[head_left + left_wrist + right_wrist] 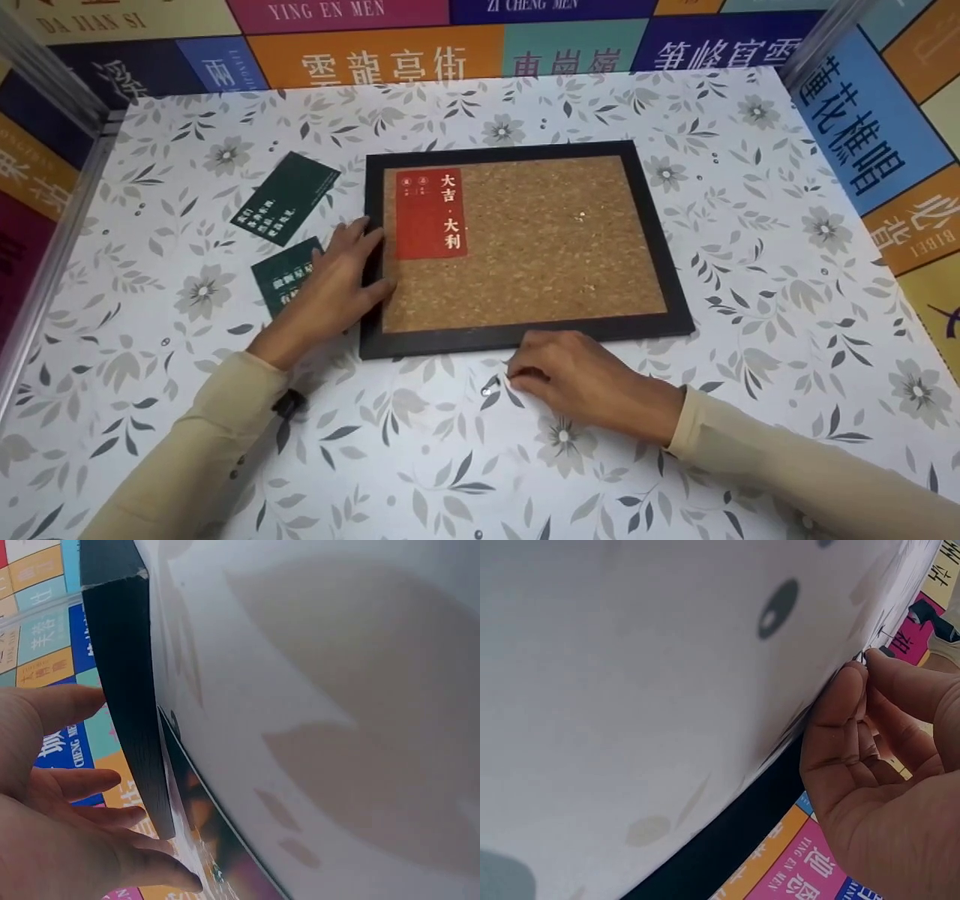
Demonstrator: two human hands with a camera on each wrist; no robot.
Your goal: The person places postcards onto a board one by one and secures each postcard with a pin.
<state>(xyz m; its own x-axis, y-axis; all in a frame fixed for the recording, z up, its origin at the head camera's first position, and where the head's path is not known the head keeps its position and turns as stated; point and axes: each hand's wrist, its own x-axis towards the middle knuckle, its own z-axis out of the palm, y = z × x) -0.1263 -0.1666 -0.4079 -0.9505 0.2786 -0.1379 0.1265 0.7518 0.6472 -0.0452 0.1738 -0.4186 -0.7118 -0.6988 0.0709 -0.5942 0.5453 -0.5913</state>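
Note:
A black-framed cork board (525, 240) lies on the table with a red card (431, 214) at its upper left. Small clear, shiny bits, perhaps pushpins (582, 216), show on the cork. My left hand (334, 277) rests along the board's left edge, fingers spread and fairly straight. In the left wrist view its thumb (75, 705) meets the frame's side (124, 690). Below the front edge, my right hand (577, 379) has thumb and index tips together, close to small shiny pieces (489, 389) on the tablecloth. Whether anything tiny is between those tips (847, 679) is unclear.
Two dark green cards lie left of the board: one (289, 196) fully visible, the other (274, 281) partly under the left hand and forearm. A flower-patterned cloth (750, 300) covers the table. Coloured panels with lettering (382, 64) stand around its back and sides.

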